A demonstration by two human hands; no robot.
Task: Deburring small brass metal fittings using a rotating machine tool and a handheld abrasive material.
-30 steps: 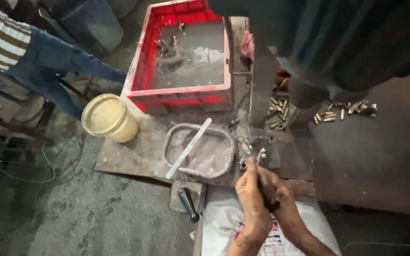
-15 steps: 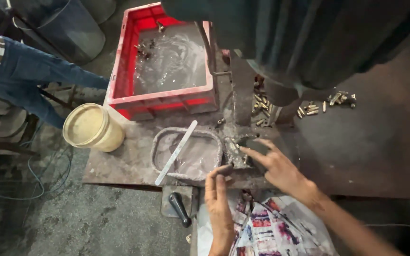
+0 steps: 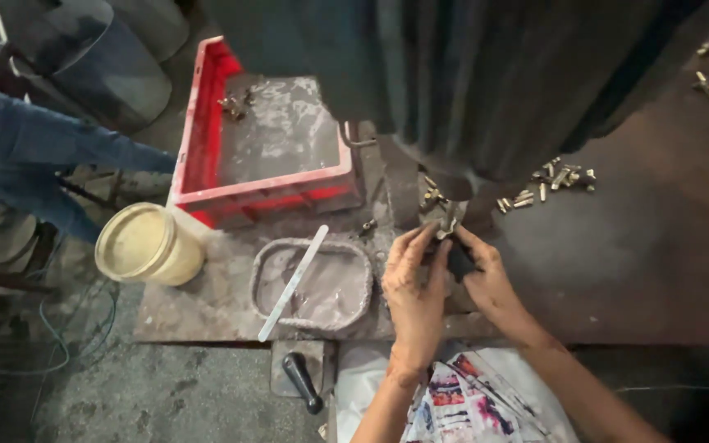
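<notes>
Both hands meet under the dark machine head (image 3: 486,90). The left hand (image 3: 413,283) has its fingers stretched up, the tips pinching a small brass part (image 3: 445,223) at the machine's base. The right hand (image 3: 486,275) curls around something dark beside that part; what it is, and how tightly it is gripped, I cannot tell.

The main risk, as I judge it, is to the fingers: they sit right beneath the machine's working end, and any stroke or slip there could catch them. The part is small and held only by fingertips, so it could drop or seat crooked. The plate (image 3: 231,303) looks coated in grey residue, which may make things slippery.

The part is short, yellowish metal, half hidden by the fingers, lying at the foot of the machine between the two hands. More such brass pieces (image 3: 547,182) lie scattered just beyond on the brown bench (image 3: 642,262).

Left of the hands sits a grey tray (image 3: 313,287) with a white stick (image 3: 293,283) across it, then a red crate (image 3: 268,139) behind and a cream tub (image 3: 143,244). Another person's leg in jeans (image 3: 51,160) shows at far left.
</notes>
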